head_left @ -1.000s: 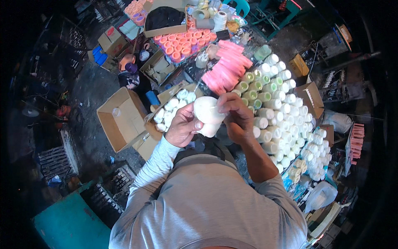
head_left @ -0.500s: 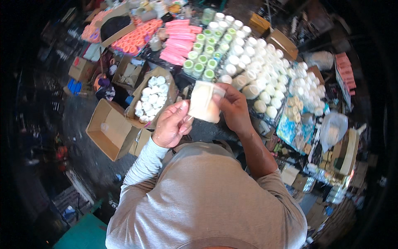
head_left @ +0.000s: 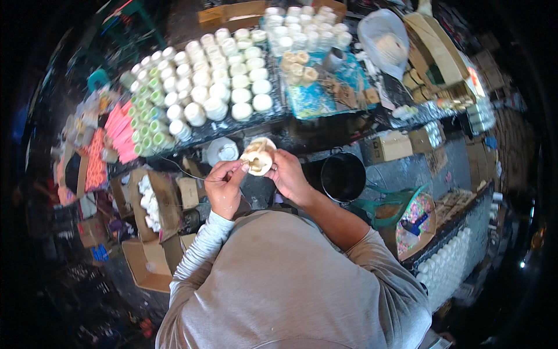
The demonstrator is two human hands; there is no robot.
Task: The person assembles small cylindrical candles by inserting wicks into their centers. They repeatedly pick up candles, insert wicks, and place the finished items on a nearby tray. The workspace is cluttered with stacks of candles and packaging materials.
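Observation:
Between my hands is a cream-coloured hollow piece (head_left: 258, 158), soft or rubbery in look, with an irregular opening turned up toward me. My left hand (head_left: 224, 189) pinches its near left edge between thumb and fingertips. From the right, my right hand (head_left: 289, 178) wraps its fingers round the side of the piece; some of those fingers are hidden behind it. Similar cream hollow pieces (head_left: 294, 71) stand on a blue-stained board (head_left: 311, 106) across from me. A white round container (head_left: 222, 151) sits low, just beyond my left hand.
Rows of white cylinders (head_left: 215, 107) fill the dark table ahead, with green-topped glasses (head_left: 152, 110) and pink bars (head_left: 120, 132) at its left. A deep black pot (head_left: 344, 177) stands right of my right hand. Cardboard boxes (head_left: 168, 200) lie at left, a green basket (head_left: 390, 212) at right.
My view and body have turned right, so the tables appear shifted left. The cream piece has been tipped: its flat side faced me before, and its opening shows now. Both hands still hold it.

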